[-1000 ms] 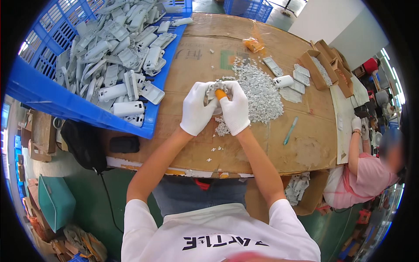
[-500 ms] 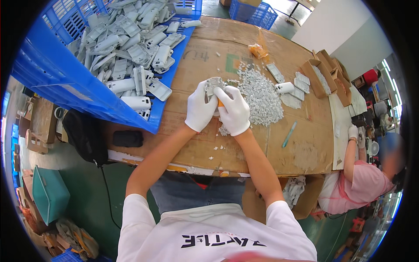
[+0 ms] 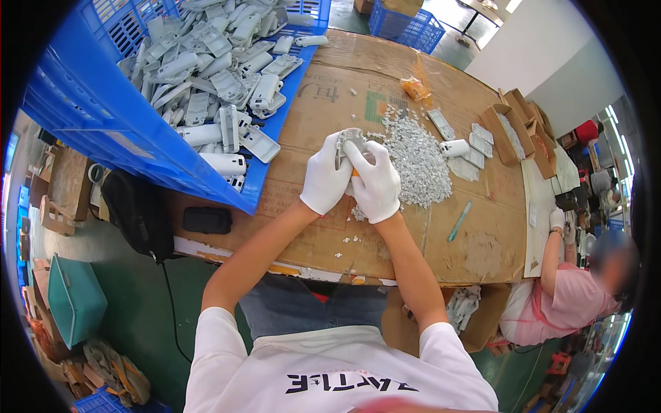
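Both my hands wear white gloves and meet over the cardboard-covered table. My left hand is closed around the side of a pale grey plastic housing. Against the same housing, my right hand has its thumb and fingers pressed near the upper end. A bit of orange shows between the hands; what it belongs to is hidden. Just right of my hands spreads a heap of small whitish plastic pieces. Several similar housings lie beyond that heap.
A blue crate full of pale housings leans in at the left. On the table are a black case, a teal pen and an orange bag. Cardboard boxes stand at right, near a co-worker in pink.
The view has shifted slightly, so the table and crate sit a little lower and further right. My hands still hold the housing, with the right thumb now pressed onto its upper part.
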Motion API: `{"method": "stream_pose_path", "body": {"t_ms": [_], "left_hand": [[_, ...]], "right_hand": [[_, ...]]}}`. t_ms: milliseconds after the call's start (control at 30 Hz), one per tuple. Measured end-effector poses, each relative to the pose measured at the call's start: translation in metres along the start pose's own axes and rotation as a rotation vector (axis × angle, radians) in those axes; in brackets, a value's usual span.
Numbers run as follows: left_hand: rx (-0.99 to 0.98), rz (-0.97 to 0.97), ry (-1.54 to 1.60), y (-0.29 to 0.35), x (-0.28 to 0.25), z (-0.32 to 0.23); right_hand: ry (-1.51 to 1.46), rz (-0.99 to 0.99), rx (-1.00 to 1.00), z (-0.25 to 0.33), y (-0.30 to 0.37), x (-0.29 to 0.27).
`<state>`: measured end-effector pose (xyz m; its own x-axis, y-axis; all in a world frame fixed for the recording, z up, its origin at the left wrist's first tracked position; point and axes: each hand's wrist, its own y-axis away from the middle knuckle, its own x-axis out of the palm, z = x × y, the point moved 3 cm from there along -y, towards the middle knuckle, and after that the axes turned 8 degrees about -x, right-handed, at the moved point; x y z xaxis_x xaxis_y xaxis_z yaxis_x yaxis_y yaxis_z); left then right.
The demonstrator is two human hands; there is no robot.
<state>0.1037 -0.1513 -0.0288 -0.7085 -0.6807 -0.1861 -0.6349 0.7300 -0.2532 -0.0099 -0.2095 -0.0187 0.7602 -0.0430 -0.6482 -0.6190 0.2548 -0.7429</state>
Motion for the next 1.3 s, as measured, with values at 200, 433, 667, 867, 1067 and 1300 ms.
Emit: {"method": "stream_pose_path", "body": {"t_ms": [200,433,667,867,1067,1300], "left_hand": [[-0.023,0.025,-0.022,0.002,0.001,-0.002],[0.05,-0.008,-0.048,-0.001,-0.003,-0.002],[0.087,-0.032,-0.061,0.0,-0.005,-0.003],[0.093,-0.003,-0.097,0.002,-0.006,-0.005],[0.019,-0.077,0.093,0.006,-0.001,-0.011],[0.068,-0.075,-0.001,0.01,-0.004,-0.014]], "right_hand": [[-0.051,-0.038,0.013,0.001,0.0,-0.001],[-0.067,-0.008,0.002,0.003,0.0,0.006],[-0.067,0.016,0.039,0.013,-0.003,0.004],[-0.077,-0.009,0.056,0.014,0.0,0.005],[-0.053,-0.197,-0.05,0.012,0.0,-0.001],[-0.033,-0.163,-0.022,0.014,0.0,-0.002]]}}
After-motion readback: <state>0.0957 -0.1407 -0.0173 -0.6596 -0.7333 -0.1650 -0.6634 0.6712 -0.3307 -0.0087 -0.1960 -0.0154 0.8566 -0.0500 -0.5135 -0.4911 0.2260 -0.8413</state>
